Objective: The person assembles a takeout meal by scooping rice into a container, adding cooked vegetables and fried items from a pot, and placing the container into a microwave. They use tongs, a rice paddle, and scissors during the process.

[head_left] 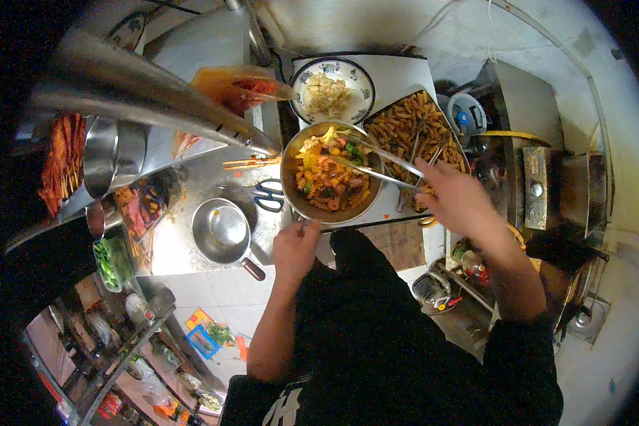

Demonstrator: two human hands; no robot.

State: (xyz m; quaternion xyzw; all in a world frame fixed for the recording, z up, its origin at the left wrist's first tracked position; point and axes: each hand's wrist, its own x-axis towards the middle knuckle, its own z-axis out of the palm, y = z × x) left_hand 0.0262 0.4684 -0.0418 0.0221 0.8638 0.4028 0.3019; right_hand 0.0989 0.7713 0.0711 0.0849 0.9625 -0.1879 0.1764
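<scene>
My right hand (456, 197) is closed around metal tongs (387, 155). Their tips reach into a round metal pan (286, 186) filled with mixed food (334, 177): orange-brown chunks, sausage-like pieces and bits of green. At the pan's near left edge, my left hand (295, 248) is closed on what appears to be its short handle, largely hidden by the fingers. Just right of the pan lies a tray heaped with browned, twisted skewered food (413, 121). Behind it stands a patterned white bowl (364, 78) with pale shredded food (326, 96).
Dark-handled scissors (268, 195) and an empty saucepan (221, 226) sit on the metal counter to the left. A thick metal pipe (156, 89) crosses the upper left. Farther left are a steel pot (113, 153), red skewers (64, 160) and a container of greens (111, 264).
</scene>
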